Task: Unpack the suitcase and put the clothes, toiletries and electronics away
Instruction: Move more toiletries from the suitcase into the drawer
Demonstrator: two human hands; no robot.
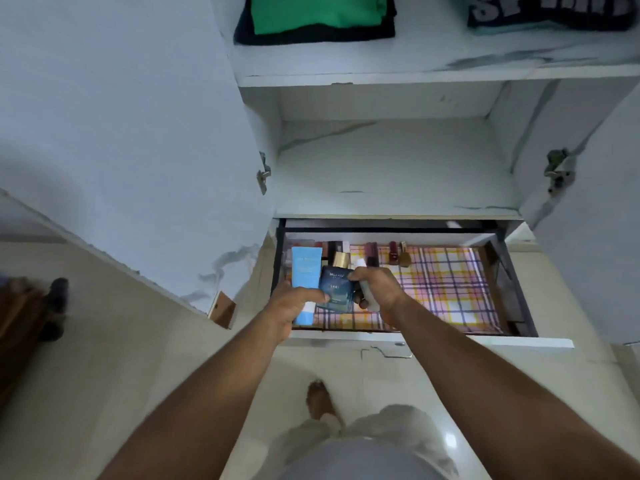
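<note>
The toiletries step looks to be in hand: over the open drawer [429, 341] in the lower middle of the frame, the left hand [292, 308] grips a light blue tube [306, 271] and touches the dark blue perfume box [335, 289], while the right hand [375, 284] pinches that box's top corner and also holds a small white bottle [367, 289]. Folded clothes [317, 15] already lie on the shelf at the top of the frame, and small bottles [370, 252] line the drawer's back edge. The next move probably calls for lowering these three items onto the checked liner [446, 282] and releasing them one at a time, so none topples the back row.
</note>
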